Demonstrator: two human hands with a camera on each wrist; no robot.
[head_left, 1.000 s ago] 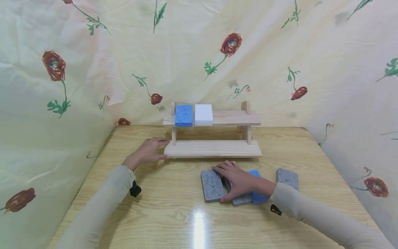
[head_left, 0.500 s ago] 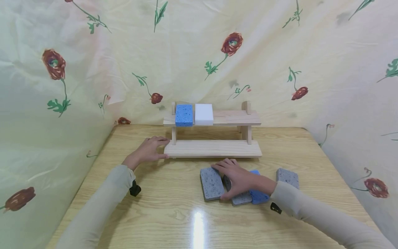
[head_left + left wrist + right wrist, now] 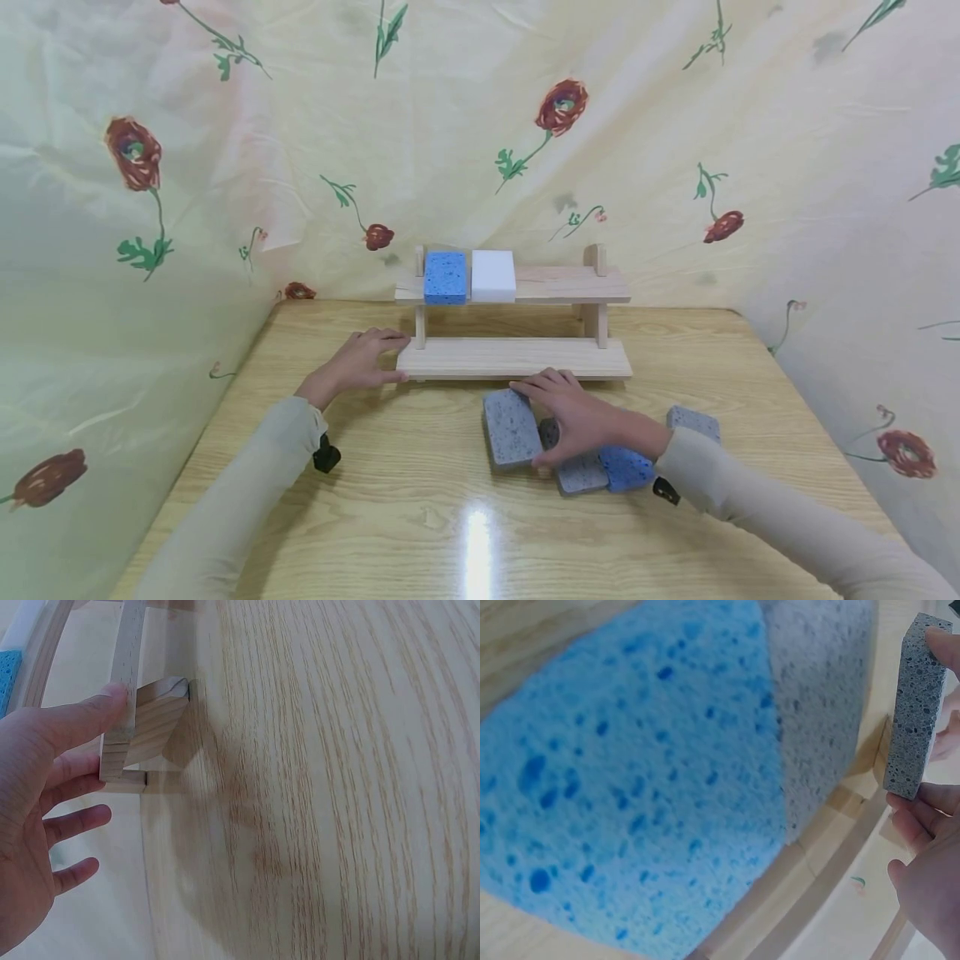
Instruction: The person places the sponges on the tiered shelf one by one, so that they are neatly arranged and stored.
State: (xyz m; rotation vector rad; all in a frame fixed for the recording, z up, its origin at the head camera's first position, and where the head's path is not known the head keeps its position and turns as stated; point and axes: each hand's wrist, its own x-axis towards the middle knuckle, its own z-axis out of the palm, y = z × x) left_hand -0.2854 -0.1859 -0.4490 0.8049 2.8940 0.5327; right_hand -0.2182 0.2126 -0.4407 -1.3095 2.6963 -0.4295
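In the head view my left hand (image 3: 360, 362) is at the left end of a two-tier wooden shelf (image 3: 517, 358). The left wrist view shows its thumb and fingers pinching the end of the lower board (image 3: 124, 712). My right hand (image 3: 581, 417) grips a grey speckled sponge (image 3: 512, 429) by its edges, thumb at the near side and fingers at the far side. The right wrist view shows this sponge (image 3: 919, 705) raised, with daylight around it. Beneath the right hand lie another grey sponge (image 3: 582, 475) and a blue sponge (image 3: 625, 468), partly hidden by hand and wrist.
On the upper board a blue sponge (image 3: 446, 277) and a white sponge (image 3: 492, 276) stand side by side at the left. Another grey sponge (image 3: 693, 422) lies at the right, partly behind the sleeve. Flowered cloth (image 3: 480, 150) hangs behind the wooden table (image 3: 390, 517).
My right hand has moved the grey sponge up and slightly away toward the shelf, exposing more of the grey and blue sponges' near ends. The left hand has stayed at the shelf.
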